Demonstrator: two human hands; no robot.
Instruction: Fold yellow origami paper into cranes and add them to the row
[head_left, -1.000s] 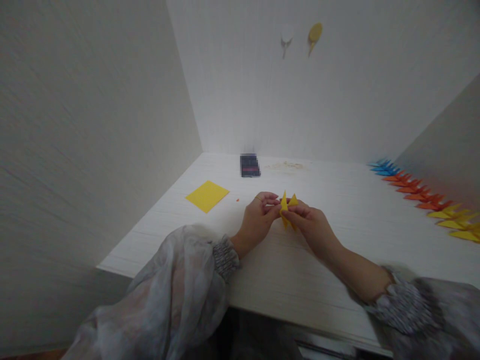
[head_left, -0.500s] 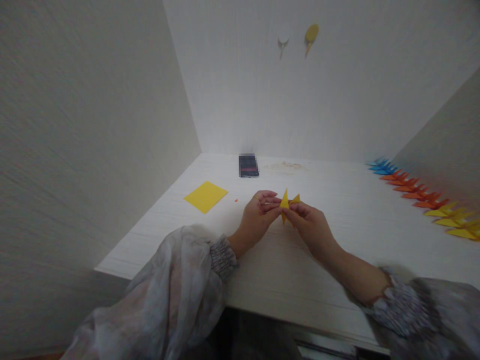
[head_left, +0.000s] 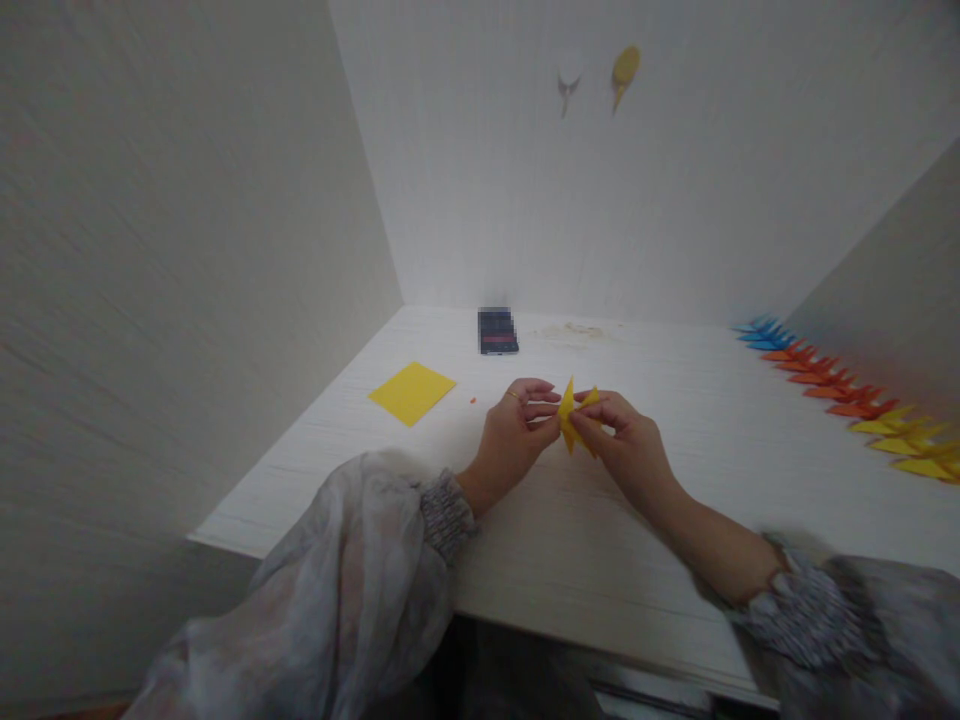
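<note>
A small folded yellow paper piece (head_left: 574,420) with pointed tips is held just above the white table (head_left: 675,500), near its middle. My left hand (head_left: 517,432) pinches its left side with curled fingers; a ring shows on one finger. On the right side, my right hand (head_left: 626,445) grips the same piece between thumb and fingertips. Both hands touch each other around the paper, and part of the fold is hidden behind the fingers.
A flat yellow paper square (head_left: 412,392) lies at the left, with a tiny orange scrap (head_left: 472,400) beside it. A dark phone (head_left: 497,331) rests near the back wall. Several folded blue, orange and yellow paper pieces (head_left: 847,390) line the right wall.
The yellow piece has been turned slightly in my fingers and my right hand has shifted its grip upward; both hands stay in the same place over the table.
</note>
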